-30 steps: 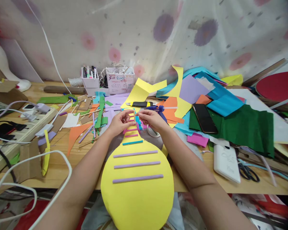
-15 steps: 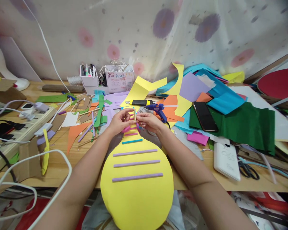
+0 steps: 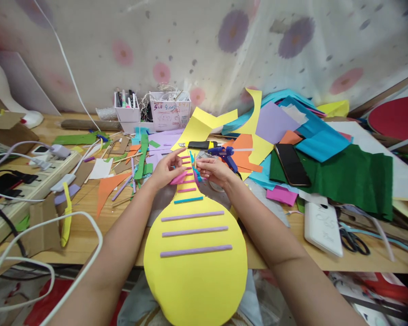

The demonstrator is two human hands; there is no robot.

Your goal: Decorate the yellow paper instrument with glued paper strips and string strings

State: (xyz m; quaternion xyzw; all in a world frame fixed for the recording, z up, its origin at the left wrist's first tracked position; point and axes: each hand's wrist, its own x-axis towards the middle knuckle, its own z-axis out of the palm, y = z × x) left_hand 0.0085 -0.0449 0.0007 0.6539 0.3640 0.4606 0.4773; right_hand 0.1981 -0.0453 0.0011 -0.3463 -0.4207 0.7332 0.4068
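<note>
A yellow guitar-shaped paper cutout [image 3: 195, 280] lies across the table edge and my lap. Purple, blue and pink strips cross its round body and narrow neck. My left hand [image 3: 170, 170] rests at the left side of the neck, fingers and thumb apart, beside a pink paper piece [image 3: 179, 178]. Right of the neck, my right hand [image 3: 213, 171] pinches a short, thin pale stick [image 3: 195, 157] held upright. Small blue paper pieces [image 3: 196, 174] show behind its fingertips.
Just beyond my hands lie a utility knife [image 3: 200, 145] and a blue glue gun [image 3: 226, 157]. A phone [image 3: 292, 165], white power bank [image 3: 323, 228] and scissors [image 3: 354, 241] are on the right. Paper scraps and a power strip [image 3: 59, 174] with cables lie left.
My hands have moved apart: the left fingers have let go of the pale stick and spread at the neck. The right hand has drawn slightly right, keeping the stick.
</note>
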